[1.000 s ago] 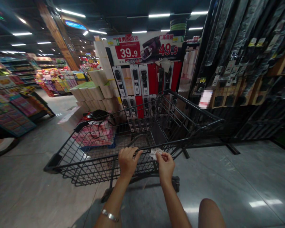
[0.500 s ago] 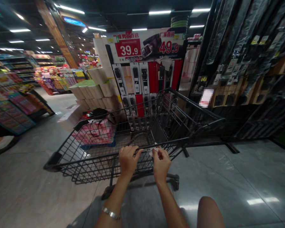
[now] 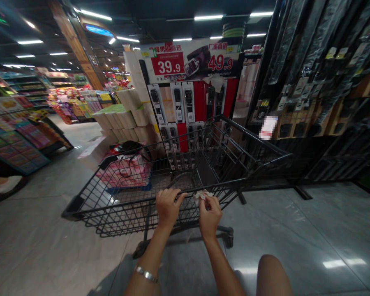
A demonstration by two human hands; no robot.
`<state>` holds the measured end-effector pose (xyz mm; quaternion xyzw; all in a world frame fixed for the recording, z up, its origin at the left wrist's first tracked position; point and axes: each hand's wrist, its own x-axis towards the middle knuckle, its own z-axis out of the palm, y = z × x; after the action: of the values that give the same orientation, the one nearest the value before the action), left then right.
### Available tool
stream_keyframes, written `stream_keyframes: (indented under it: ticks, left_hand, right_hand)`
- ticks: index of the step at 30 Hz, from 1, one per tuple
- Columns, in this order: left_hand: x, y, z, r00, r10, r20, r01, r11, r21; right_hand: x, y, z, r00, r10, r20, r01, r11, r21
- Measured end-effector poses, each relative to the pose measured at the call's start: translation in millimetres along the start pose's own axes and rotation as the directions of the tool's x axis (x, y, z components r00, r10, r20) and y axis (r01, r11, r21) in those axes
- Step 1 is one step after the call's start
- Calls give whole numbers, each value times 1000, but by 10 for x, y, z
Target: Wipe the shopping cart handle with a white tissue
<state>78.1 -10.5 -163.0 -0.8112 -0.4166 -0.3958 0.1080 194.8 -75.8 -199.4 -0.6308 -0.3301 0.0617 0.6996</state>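
Observation:
A black wire shopping cart stands side-on in front of me. My left hand is closed over the cart's near top rail, thumb lying along it. Just to the right, my right hand pinches a crumpled white tissue against the same rail. Part of the tissue sticks out past the fingertips, and the rest is hidden by them. Inside the cart, the wire basket shows a dark panel near its right end.
Behind the cart is a belt display rack with price signs. Pink packages and stacked paper packs stand left of it. Dark hanging goods line the right. My knee shows at the lower right, above the grey floor.
More of the tissue shows at my right fingertips, which have shifted slightly along the rail. My left hand keeps its grip. The view has turned a little.

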Motion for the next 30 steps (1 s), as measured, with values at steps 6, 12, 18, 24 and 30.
stream_keyframes:
  ticks: [6, 12, 18, 24, 30]
  left_hand:
    - [-4, 9, -13, 1000, -2, 4, 3, 1000, -3]
    - [2, 23, -27, 1000, -17, 23, 17, 1000, -8]
    - [-5, 7, -14, 999, -16, 33, 17, 1000, -13]
    - [-7, -9, -51, 998, 16, 65, -13, 999, -41]
    - [-4, 0, -86, 997, 21, 76, -16, 998, -65]
  right_hand:
    - [-17, -53, -61, 996, 73, 45, -74, 997, 6]
    - [-116, -46, -23, 985, 158, 70, -162, 985, 53]
    - [-195, -9, 176, 957, 289, -15, -284, 947, 150]
    - [-143, -120, 347, 929, 368, -31, -356, 914, 192]
    - [-26, -280, 353, 851, 525, 28, -510, 812, 283]
